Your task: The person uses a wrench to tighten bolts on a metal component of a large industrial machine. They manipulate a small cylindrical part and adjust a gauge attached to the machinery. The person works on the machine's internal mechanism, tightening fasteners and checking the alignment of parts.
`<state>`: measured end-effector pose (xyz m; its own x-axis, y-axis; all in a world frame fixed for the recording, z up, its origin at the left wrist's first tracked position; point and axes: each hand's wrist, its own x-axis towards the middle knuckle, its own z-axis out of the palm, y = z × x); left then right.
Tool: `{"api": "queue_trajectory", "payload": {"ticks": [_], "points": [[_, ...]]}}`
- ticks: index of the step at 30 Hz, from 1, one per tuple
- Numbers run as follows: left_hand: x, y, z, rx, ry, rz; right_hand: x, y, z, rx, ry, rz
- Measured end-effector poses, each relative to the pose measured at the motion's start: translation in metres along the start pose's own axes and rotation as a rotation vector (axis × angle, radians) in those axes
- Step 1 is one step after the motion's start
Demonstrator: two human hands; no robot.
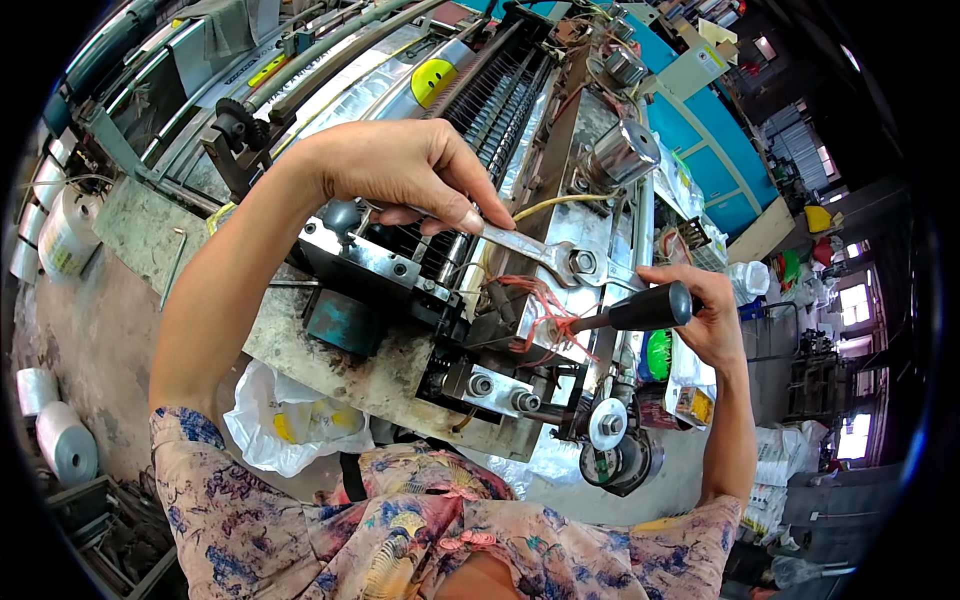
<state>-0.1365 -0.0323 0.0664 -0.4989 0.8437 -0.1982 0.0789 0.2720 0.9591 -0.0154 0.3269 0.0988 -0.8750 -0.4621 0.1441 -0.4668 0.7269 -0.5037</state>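
Note:
My left hand [430, 180] is closed round the shank of a steel open-end wrench [522, 244], whose jaw sits at a hex nut [582, 262] on the machine. A second wrench [615, 275] reaches from the same nut toward the right. My right hand [712, 312] has its fingers closed at that wrench's outer end, which they partly hide. In front of the right hand, a black handle [650, 308] on a metal rod sticks out, and I cannot tell whether the palm touches it. Red strings [540, 305] hang tangled around the rod's base.
The machine has a shiny metal cylinder [625, 153], a roller with a yellow smiley sticker [433, 83] and a round knob [608, 424] near me. A white plastic bag [290, 420] lies below its bed. Film rolls [66, 445] stand at left, a blue cabinet [700, 130] behind.

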Motion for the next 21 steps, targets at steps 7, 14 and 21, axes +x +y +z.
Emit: {"api": "queue_trajectory", "payload": {"ticks": [7,14,21], "points": [[-0.011,0.001,0.011,0.010,0.058,-0.004,-0.014,-0.013,0.016,0.048,0.045,0.104],[-0.017,-0.012,0.027,0.262,0.189,0.133,-0.029,-0.040,0.032,-0.063,0.116,0.165],[-0.015,-0.019,0.040,0.603,0.395,0.296,-0.027,-0.048,0.037,-0.252,0.174,0.140]]}}
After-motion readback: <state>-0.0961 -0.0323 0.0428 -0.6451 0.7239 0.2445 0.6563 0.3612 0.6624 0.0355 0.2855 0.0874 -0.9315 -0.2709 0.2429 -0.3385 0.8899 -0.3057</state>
